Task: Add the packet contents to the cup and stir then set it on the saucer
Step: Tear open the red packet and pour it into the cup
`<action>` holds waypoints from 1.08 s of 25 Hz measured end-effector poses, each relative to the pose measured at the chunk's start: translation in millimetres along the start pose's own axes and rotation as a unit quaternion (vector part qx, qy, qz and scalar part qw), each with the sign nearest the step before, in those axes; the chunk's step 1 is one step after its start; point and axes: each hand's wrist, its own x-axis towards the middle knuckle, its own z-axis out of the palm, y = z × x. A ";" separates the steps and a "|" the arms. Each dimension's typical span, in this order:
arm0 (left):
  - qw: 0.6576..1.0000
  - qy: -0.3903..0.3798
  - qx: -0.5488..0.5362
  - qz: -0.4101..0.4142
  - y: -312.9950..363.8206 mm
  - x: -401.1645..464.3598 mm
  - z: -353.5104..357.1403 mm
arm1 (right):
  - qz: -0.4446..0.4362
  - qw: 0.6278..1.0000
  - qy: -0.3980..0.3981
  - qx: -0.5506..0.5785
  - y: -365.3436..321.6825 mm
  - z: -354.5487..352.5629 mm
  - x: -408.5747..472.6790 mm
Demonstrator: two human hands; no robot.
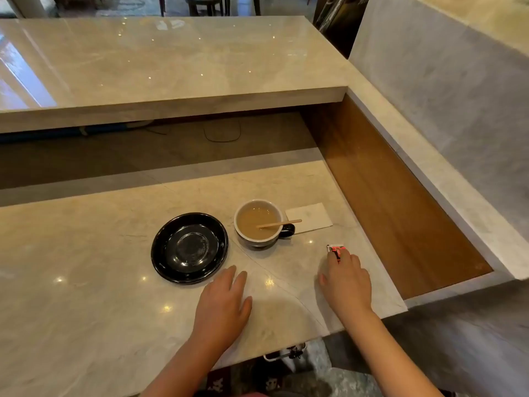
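A dark cup with a white inside (pixel 259 224) stands on the marble counter, holding light brown coffee. A wooden stir stick (pixel 279 224) leans in it, its end over the right rim. The black glossy saucer (pixel 189 247) lies to the cup's left, with nothing on it. A small red and white packet (pixel 335 249) lies on the counter to the right of the cup, and the fingertips of my right hand (pixel 345 279) rest on it. My left hand (pixel 221 305) lies flat on the counter, fingers apart, just below the saucer.
A white paper napkin (pixel 310 217) lies behind the cup's handle. A raised marble ledge (pixel 171 73) runs across the back, with a dark gap below it. A wood-lined recess (pixel 400 213) drops off at the counter's right edge.
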 end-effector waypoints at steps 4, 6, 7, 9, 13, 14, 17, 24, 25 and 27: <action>0.999 -0.014 0.030 -0.004 -2.9 1.8 10.6 | 0.018 0.997 0.026 0.067 5.4 7.5 11.9; 1.000 -0.009 0.025 -0.002 -6.8 -0.4 16.7 | 0.030 0.995 0.039 0.090 8.3 10.5 18.3; 1.000 -0.003 0.021 -0.001 -8.8 -1.7 18.0 | 0.034 0.994 0.044 0.091 9.7 11.4 20.4; 1.000 0.004 0.014 0.002 -10.9 -3.0 18.7 | 0.047 0.993 0.049 0.093 11.8 11.8 21.3; 1.000 0.001 0.001 -0.002 -9.9 -2.6 18.1 | 0.036 0.992 0.068 0.099 12.3 19.0 18.0; 1.000 0.001 0.000 -0.003 -10.0 -2.6 18.2 | 0.029 0.992 0.077 0.099 11.4 20.1 15.8; 1.000 0.002 0.000 -0.004 -11.1 -2.5 18.5 | 0.032 0.980 0.130 0.144 13.4 21.3 8.0; 1.000 0.001 0.010 0.002 -12.1 -2.8 19.5 | 0.165 0.867 0.198 0.426 13.0 4.4 -9.5; 1.000 0.002 0.012 0.004 -12.3 -2.7 19.6 | 0.180 0.839 0.186 0.480 10.2 -0.4 -10.8; 1.000 -0.002 0.014 0.004 -12.7 -2.5 20.1 | 0.220 0.781 0.140 0.567 5.9 -6.3 -10.9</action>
